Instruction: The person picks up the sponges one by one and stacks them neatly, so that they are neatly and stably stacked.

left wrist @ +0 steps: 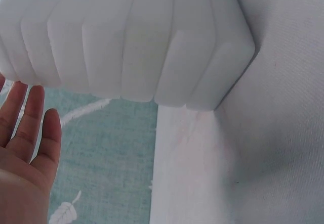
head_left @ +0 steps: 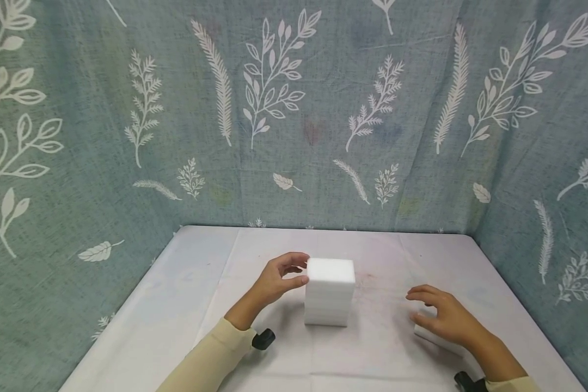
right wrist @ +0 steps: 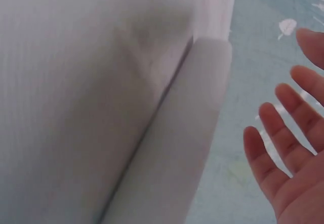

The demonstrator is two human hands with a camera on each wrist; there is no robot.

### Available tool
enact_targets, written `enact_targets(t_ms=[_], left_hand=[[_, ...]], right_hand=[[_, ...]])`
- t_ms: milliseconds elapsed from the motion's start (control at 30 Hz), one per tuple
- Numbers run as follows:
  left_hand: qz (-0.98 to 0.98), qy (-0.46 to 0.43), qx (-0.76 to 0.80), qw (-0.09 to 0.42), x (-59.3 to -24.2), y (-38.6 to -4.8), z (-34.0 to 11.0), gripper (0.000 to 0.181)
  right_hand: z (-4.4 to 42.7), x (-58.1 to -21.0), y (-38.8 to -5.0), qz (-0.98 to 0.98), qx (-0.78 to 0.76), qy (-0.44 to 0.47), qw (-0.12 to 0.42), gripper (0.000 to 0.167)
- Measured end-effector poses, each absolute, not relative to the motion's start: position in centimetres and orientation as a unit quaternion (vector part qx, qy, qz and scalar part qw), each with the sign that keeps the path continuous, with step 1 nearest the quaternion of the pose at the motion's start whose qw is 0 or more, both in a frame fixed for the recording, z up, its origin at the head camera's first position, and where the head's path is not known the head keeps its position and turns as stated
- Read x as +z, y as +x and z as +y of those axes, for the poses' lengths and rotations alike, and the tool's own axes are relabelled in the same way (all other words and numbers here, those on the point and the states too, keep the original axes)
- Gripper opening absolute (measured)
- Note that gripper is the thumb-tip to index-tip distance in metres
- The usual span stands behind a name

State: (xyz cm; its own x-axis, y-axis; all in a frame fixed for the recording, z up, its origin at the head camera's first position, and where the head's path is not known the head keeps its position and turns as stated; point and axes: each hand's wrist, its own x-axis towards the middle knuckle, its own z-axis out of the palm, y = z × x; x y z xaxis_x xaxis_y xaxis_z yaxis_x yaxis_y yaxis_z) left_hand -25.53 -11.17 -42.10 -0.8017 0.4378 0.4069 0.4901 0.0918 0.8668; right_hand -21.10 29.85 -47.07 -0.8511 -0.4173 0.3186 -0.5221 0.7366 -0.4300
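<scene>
A stack of several white foam sponges (head_left: pixel 329 291) stands upright near the middle of the table; their layered sides fill the upper left wrist view. At the upper left side of the stack is the left hand (head_left: pixel 279 280), with thumb and fingers apart. In the left wrist view its fingertips (left wrist: pixel 34 95) reach the edge of the topmost sponges. Over to the right, the right hand (head_left: pixel 443 316) is held above a single white sponge (head_left: pixel 433 338) lying on the table, which it partly hides. That hand's fingers (right wrist: pixel 276 125) are spread and loosely bent, apart from the sponge.
A white cloth covers the table (head_left: pixel 382 348). Green-blue fabric (head_left: pixel 294 163) with white leaf prints hangs behind it and along both sides. Dark wrist cameras (head_left: pixel 263 339) are strapped at the sleeve cuffs.
</scene>
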Motion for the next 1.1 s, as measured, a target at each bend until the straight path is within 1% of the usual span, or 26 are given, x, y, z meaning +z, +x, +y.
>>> enact_targets(t_ms=[367, 567, 633, 767, 867, 967, 1100], left_hand=[[-0.740, -0.315, -0.594, 0.023, -42.1, -25.4, -11.3, 0.044], [-0.738, -0.319, -0.595, 0.024, -42.0, -25.4, -11.3, 0.043], [-0.738, -0.319, -0.594, 0.023, -42.0, -25.4, -11.3, 0.043], [-0.740, -0.319, -0.592, 0.023, -41.9, -25.3, -11.2, 0.044], [-0.740, -0.319, -0.591, 0.024, -41.8, -25.3, -11.2, 0.045], [-0.741, -0.320, -0.590, 0.025, -41.9, -25.3, -11.3, 0.045], [-0.739, -0.320, -0.593, 0.024, -42.0, -25.3, -11.3, 0.044]], right_hand=[[30.8, -47.0, -21.5, -0.942, 0.244, 0.229, -0.017, 0.046], [31.0, -47.0, -21.6, -0.951, 0.229, 0.203, -0.043, 0.048], [31.0, -47.0, -21.6, -0.957, 0.223, 0.178, -0.052, 0.053], [31.0, -47.2, -21.5, -0.964, 0.221, 0.125, -0.084, 0.076], [30.9, -47.2, -21.4, -0.964, 0.227, 0.093, -0.107, 0.087], [30.9, -46.9, -21.4, -0.963, 0.223, 0.082, -0.123, 0.090], [30.9, -46.6, -21.4, -0.962, 0.222, 0.080, -0.138, 0.085]])
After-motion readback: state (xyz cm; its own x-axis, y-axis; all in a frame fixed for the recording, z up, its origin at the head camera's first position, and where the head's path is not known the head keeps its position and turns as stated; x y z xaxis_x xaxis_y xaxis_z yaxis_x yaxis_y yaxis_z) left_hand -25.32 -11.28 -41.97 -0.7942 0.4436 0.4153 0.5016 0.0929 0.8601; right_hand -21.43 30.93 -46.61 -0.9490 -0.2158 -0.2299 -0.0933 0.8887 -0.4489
